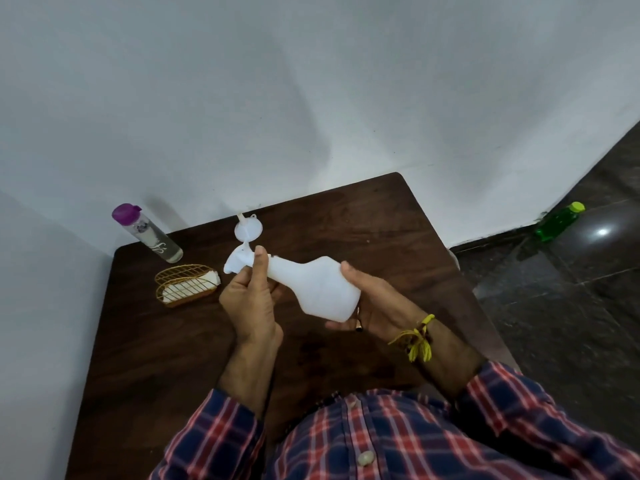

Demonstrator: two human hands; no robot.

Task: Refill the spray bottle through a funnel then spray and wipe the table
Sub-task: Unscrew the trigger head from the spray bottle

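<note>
Plaid shirt (398, 441) fills the near edge, both forearms reaching out over the dark wooden table (166, 358). Far-left corner: clear water bottle (149, 233) with purple cap, tilted toward the wall. Just nearer, a gold wire holder (185, 285) with a white cloth (194, 285) in it. Left hand (252, 303) raised, palm toward the camera, fingers curled round the neck of the white spray bottle (311, 289), thumb up against the spray head. White funnel (247, 230) lies on the table beyond, near the far edge. Bottle held almost level above mid-table. Right hand (374, 306) cups its base, fingers wrapped beneath; yellow thread (417, 339) at the wrist. Green bottle (559, 221) on the floor, far right.
</note>
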